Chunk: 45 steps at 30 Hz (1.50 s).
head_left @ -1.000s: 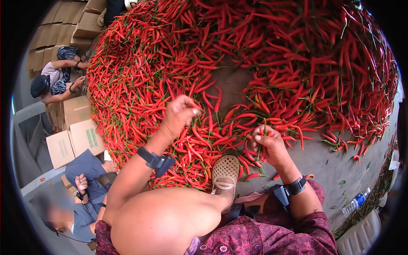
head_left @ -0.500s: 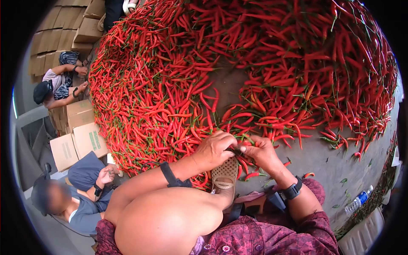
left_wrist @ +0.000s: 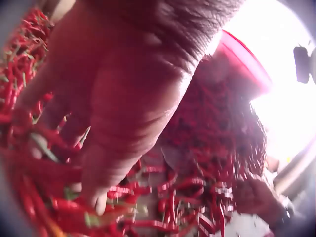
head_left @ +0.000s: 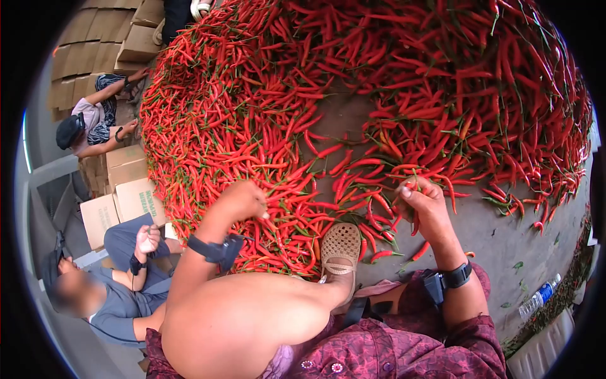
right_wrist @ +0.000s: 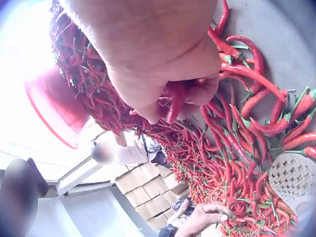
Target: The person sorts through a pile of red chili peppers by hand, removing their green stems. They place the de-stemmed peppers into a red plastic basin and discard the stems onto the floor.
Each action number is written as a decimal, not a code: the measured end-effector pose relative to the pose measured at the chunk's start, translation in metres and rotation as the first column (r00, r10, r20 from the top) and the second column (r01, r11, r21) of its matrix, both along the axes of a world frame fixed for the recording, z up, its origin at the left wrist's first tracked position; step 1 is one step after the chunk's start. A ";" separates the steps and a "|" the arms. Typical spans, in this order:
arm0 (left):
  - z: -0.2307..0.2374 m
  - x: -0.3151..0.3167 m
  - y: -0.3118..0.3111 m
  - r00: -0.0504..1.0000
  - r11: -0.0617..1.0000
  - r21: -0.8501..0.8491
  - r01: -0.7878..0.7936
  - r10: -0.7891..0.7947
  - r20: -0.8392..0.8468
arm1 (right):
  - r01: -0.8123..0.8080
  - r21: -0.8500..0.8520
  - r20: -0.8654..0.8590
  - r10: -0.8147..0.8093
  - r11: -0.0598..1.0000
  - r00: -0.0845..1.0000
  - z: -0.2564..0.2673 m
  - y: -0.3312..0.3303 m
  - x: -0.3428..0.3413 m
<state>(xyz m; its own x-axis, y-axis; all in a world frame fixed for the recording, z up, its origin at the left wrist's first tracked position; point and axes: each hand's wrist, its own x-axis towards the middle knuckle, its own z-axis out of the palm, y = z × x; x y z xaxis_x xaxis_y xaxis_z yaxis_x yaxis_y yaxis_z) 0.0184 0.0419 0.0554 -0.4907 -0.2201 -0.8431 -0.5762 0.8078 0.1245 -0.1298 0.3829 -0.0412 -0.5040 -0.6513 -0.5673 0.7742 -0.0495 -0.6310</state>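
Over the near left part of the red chili pile [head_left: 208, 126] is my left hand [head_left: 243, 201], fingers bent downward. The left wrist view shows that hand [left_wrist: 123, 98] low above loose chilies [left_wrist: 69, 212], thumb and fingers apart, with no chili clearly held. My right hand [head_left: 426, 197] is raised beside the floor gap, thumb up against its fingers. Seen from the right wrist, this hand [right_wrist: 153, 59] grips red chilies [right_wrist: 176, 101] between thumb and curled fingers, their tips sticking out. Part of the grip is hidden by the palm.
A woven shoe [head_left: 339, 249] stands at the pile's near edge. Grey floor [head_left: 492, 234] lies at right, with a plastic bottle [head_left: 540, 295]. Cardboard boxes [head_left: 140, 201] and two seated people are at left. A red tub [right_wrist: 57, 106] shows behind the heap.
My left hand came over to my right hand half a second ago, then moved back left over the pile. My right hand has shifted slightly up and right, still holding chilies.
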 end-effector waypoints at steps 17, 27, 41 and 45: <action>-0.023 -0.083 -0.026 0.836 0.993 -0.010 -0.119 0.095 -0.541 | 0.208 -0.487 0.247 -0.095 0.849 0.965 -0.011 0.019 -0.029; -0.051 0.002 -0.018 0.985 0.971 -0.202 0.129 -0.150 -0.090 | 0.240 -0.497 0.330 -0.074 0.834 0.941 -0.019 0.014 -0.030; -0.021 -0.015 -0.020 0.731 0.622 0.447 -0.643 0.673 0.116 | 0.190 -0.407 0.278 -0.077 0.894 0.958 -0.011 0.007 -0.016; -0.020 -0.014 -0.023 0.747 0.648 0.401 -0.648 0.644 0.165 | 0.230 -0.470 0.347 -0.061 0.853 0.936 -0.014 0.012 -0.021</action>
<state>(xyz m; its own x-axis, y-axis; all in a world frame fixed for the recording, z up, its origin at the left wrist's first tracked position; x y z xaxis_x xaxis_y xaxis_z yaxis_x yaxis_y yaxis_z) 0.0048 0.0192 0.0356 -0.3512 -0.1164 -0.9290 -0.9347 0.1020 0.3406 -0.1504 0.3952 -0.0547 -0.4695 -0.8191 -0.3296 0.8819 -0.4168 -0.2203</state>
